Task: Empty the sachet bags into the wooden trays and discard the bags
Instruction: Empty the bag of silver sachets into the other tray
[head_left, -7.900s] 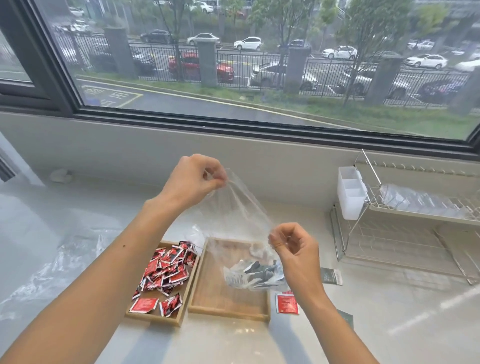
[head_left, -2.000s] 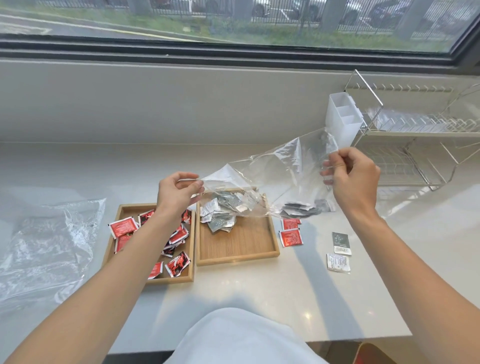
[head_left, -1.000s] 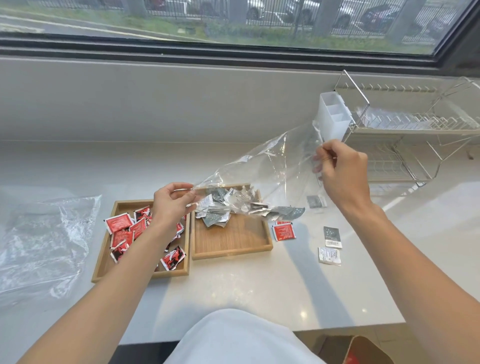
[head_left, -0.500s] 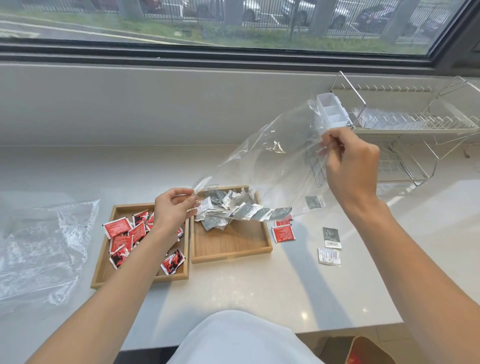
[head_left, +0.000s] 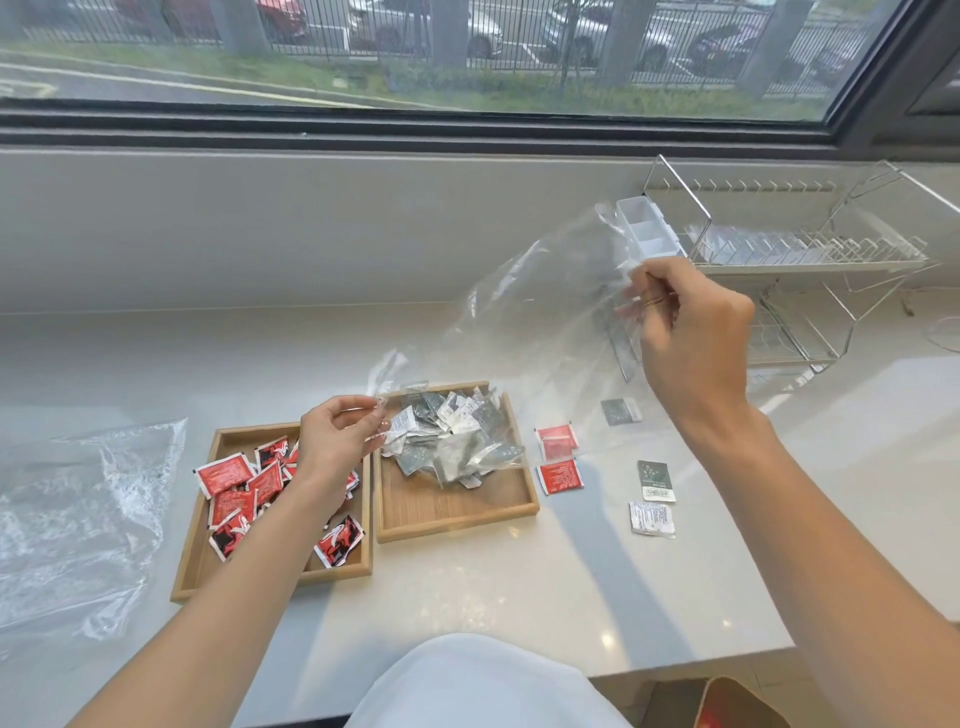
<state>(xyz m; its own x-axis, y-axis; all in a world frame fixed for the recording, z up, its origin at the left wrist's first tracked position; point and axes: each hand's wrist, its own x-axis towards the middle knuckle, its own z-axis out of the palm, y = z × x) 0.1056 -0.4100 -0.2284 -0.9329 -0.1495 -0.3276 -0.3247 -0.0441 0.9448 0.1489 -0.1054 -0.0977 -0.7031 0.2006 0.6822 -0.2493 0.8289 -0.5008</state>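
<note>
A clear plastic bag stretches between my hands, tilted down to the left. My right hand grips its raised end. My left hand pinches its low mouth edge just left of the right wooden tray. A pile of grey and silver sachets lies in that tray under the bag's mouth. The left wooden tray holds several red sachets, partly hidden by my left forearm.
An empty clear bag lies crumpled at the left on the white counter. Two red sachets and three grey ones lie loose right of the trays. A wire dish rack with a white holder stands at the back right.
My right hand has lifted the bag's end higher, and the grey sachets have slid out of the bag into the right tray. My left hand stays at the mouth.
</note>
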